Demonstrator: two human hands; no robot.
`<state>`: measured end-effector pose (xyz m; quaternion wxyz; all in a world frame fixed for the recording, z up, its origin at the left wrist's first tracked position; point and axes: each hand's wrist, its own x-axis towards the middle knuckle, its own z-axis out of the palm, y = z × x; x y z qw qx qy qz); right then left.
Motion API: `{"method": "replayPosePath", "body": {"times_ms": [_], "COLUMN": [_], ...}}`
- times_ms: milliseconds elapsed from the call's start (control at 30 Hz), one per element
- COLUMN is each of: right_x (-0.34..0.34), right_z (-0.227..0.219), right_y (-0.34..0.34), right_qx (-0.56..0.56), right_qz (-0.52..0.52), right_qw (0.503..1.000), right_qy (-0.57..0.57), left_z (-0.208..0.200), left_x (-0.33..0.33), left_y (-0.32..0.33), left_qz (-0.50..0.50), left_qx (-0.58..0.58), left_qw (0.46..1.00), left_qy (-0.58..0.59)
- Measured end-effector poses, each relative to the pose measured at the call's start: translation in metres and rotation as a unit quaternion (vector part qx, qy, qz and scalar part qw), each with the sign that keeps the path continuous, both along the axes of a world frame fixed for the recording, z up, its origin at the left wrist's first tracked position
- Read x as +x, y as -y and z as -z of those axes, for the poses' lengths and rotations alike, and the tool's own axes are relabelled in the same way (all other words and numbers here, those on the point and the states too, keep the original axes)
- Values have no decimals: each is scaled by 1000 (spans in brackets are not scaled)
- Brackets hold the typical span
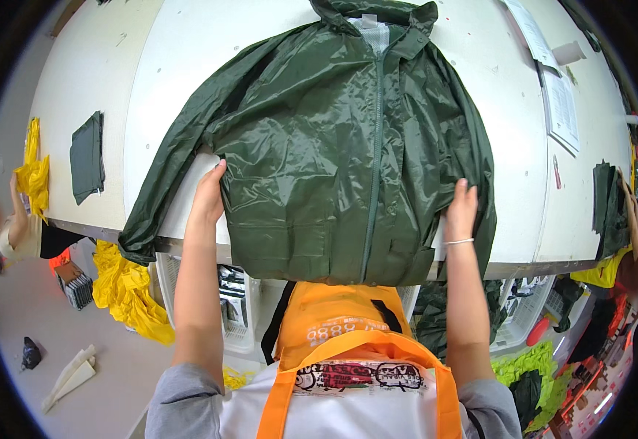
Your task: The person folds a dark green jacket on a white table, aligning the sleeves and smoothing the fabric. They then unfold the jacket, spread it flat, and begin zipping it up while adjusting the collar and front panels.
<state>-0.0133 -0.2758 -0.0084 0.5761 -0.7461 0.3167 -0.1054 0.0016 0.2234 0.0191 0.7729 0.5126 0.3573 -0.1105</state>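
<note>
A dark green rain jacket [304, 168] lies front up on the white table, its zipper closed and its collar at the far edge of view. Its left sleeve [165, 168] slants out and hangs over the near edge; the other sleeve [480, 168] runs down along the right side. My left hand [211, 192] is closed on the jacket's left side edge below the armpit, its fingers partly hidden. On the opposite side, my right hand [461, 208] grips the jacket between the body and the right sleeve, fingertips pointing away from me.
A folded dark green garment [88, 157] lies on the table at left. Papers [559, 106] and a small red tool [557, 172] are at right. White baskets [238, 307] and yellow fabric [132, 293] sit below the table edge. Other people work at both sides.
</note>
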Motion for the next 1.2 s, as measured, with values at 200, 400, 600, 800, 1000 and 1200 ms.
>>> {"method": "replayPosePath", "body": {"times_ms": [200, 400, 600, 800, 1000, 1200], "right_x": [34, 159, 25, -104, -124, -97], "right_z": [-68, -29, -56, -15, -11, -55], "right_y": [111, 180, 137, 105, 155, 160], "right_qx": [-247, -262, -171, -231, -305, -458], "right_qz": [-36, -58, -194, -187, -16, -55], "right_qw": [967, 963, 939, 945, 949, 876], "right_qy": [-59, -16, -228, -136, -71, -142], "left_z": [24, -5, 10, 9, 25, 9], "left_x": [12, 103, -26, -110, -135, -146], "left_y": [-64, -26, -44, -4, -58, -17], "left_qz": [-55, -72, 110, 164, 79, 131], "left_qx": [224, 155, 571, 370, 567, 704], "left_qw": [970, 970, 813, 914, 819, 697], "left_qy": [82, 170, -37, 14, 19, -47]}}
